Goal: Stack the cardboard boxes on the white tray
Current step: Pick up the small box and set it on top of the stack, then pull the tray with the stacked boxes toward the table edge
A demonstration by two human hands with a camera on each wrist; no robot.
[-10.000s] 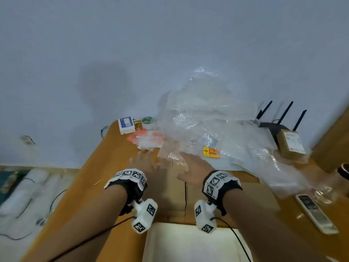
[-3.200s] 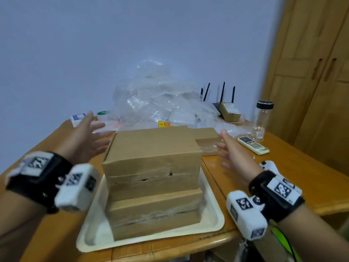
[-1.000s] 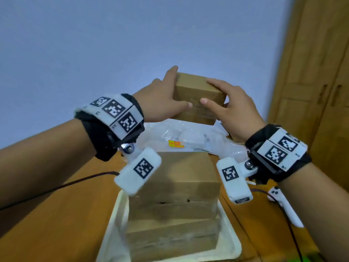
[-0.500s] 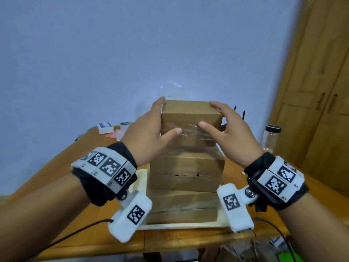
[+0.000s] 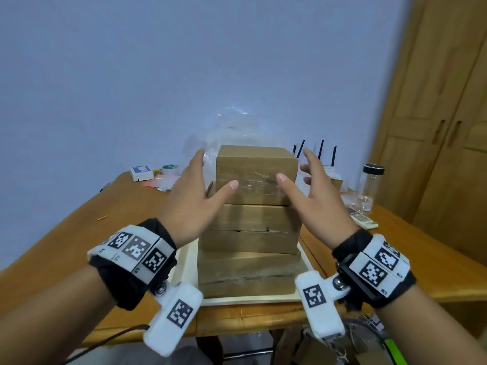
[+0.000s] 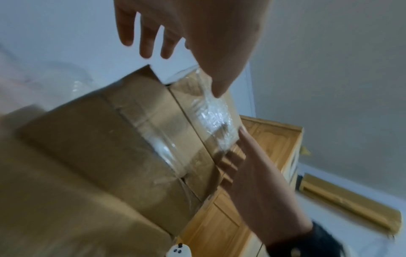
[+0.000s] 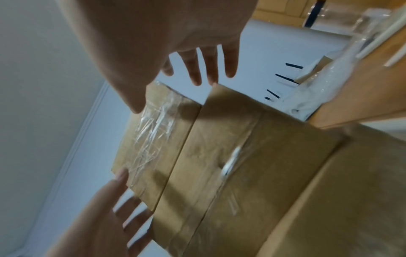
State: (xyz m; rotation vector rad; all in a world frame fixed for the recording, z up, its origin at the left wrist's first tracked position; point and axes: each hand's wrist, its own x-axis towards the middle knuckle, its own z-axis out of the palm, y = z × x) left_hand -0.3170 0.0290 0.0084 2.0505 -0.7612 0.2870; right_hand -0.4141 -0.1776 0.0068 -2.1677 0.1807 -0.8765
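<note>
Flanking the top cardboard box [image 5: 257, 175] of the stack on the white tray [image 5: 184, 262], the left hand [image 5: 193, 200] and right hand [image 5: 316, 201] hover released, fingers spread.

A plain pale blue wall [image 5: 131, 75] backs the wooden table [image 5: 79, 219], beside a wooden wardrobe [image 5: 434, 114].

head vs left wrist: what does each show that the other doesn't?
Head only: the white tray under the stack, the bottom box, the table, a glass jar, router antennas and a remote.

Left wrist only: the top box's left side close up, and a brown bar along the wall.

Both: the top box with crinkled clear tape, the box under it, the open left hand and right hand beside the top box, and the wooden cabinet.
</note>
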